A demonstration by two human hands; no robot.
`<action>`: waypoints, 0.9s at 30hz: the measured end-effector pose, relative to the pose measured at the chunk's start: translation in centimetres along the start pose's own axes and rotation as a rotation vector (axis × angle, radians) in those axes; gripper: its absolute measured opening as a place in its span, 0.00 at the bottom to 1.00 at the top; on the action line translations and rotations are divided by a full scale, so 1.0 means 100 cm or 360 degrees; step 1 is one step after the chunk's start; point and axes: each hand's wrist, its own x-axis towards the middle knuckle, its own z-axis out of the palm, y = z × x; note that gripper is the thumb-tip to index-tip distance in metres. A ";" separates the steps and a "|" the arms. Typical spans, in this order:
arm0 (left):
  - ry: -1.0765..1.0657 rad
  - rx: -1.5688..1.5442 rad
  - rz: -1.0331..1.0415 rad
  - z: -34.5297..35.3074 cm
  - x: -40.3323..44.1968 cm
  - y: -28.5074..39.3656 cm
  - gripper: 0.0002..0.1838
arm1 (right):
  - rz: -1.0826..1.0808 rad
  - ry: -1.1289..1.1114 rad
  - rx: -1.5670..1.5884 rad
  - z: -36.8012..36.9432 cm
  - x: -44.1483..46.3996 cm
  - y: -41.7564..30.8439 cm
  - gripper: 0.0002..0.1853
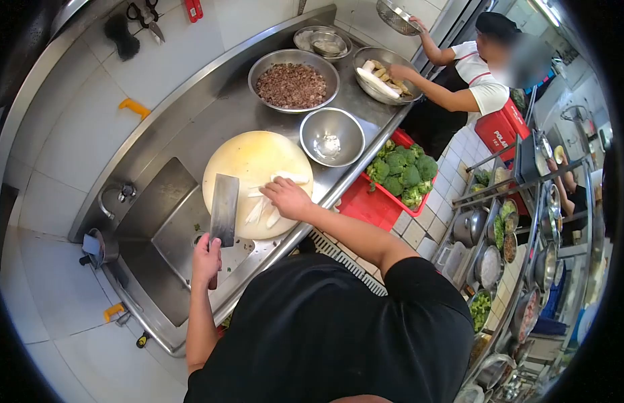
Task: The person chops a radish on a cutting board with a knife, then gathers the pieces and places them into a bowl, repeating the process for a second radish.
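A round cutting board [248, 151] lies across the sink's edge. My left hand [205, 260] is closed round the handle of a cleaver [225, 207], whose broad blade extends over the board's left part. On the board's right side my right hand [287, 198] presses down on pale, long pieces of food, its fingers bent over them. Several white strips [256, 211] lie between the blade and that hand. Another pale piece [292, 177] is just above my fingers. What the pieces are, I cannot tell.
Beyond the board stand an empty steel bowl [333, 138] and a bowl of chopped brownish food [292, 86]. Left is the sink [165, 215]. Broccoli [402, 168] fills a red crate at right. A co-worker [470, 74] holds a strainer [398, 19] and reaches into another bowl [363, 59].
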 end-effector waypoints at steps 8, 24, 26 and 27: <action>0.0091 -0.0011 0.0048 -0.019 -0.017 -0.005 0.08 | -0.0105 -0.0661 -0.0513 0.031 0.062 0.024 0.10; 0.0214 -0.0222 -0.0053 -0.027 -0.040 -0.016 0.19 | -0.0305 -0.0721 -0.0013 0.054 0.092 0.003 0.08; 0.0163 -0.0190 -0.0048 -0.026 -0.037 -0.017 0.22 | -0.0407 -0.0807 0.0013 0.046 0.091 0.000 0.10; 0.0181 -0.0129 -0.0056 -0.024 -0.038 -0.012 0.20 | -0.0447 -0.0869 0.0008 0.039 0.091 -0.002 0.11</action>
